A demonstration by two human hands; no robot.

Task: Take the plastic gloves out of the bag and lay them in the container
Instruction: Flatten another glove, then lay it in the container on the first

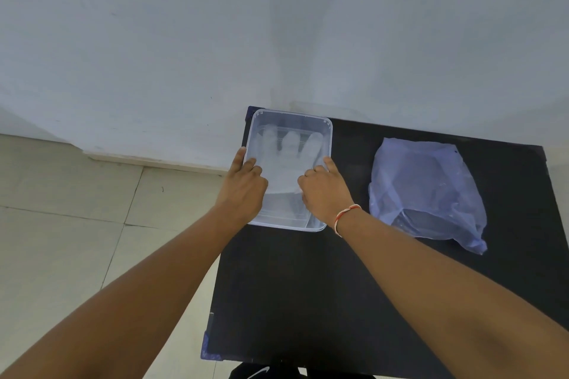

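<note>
Clear plastic: the container (328,132) is a rectangular tub with rounded corners, standing at the far left corner of a black desk (308,286). Inside it lies a translucent glove (288,160), flat on the bottom, fingers pointing away from the person; 3 fingertips show plainly, the rest is too faint to count. Whether more than 1 glove lies there cannot be told.

Left hand (244,186) sits at the tub's left side, thumb on the outer rim, fingers curled over the edge and down onto the glove. Right hand (324,188) sits at the right side, fingers bent inward and pressing the glove's right edge, index finger near the right rim. Whether either hand pinches the film or merely presses it cannot be told. A red and white thread (346,214) circles the right wrist.

The bag (428,191), pale blue and crumpled, lies flat on the desk to the right of the tub, well apart from both hands. Its contents cannot be made out.

Pale wall behind the desk; tiled floor (61,224) to the left.
</note>
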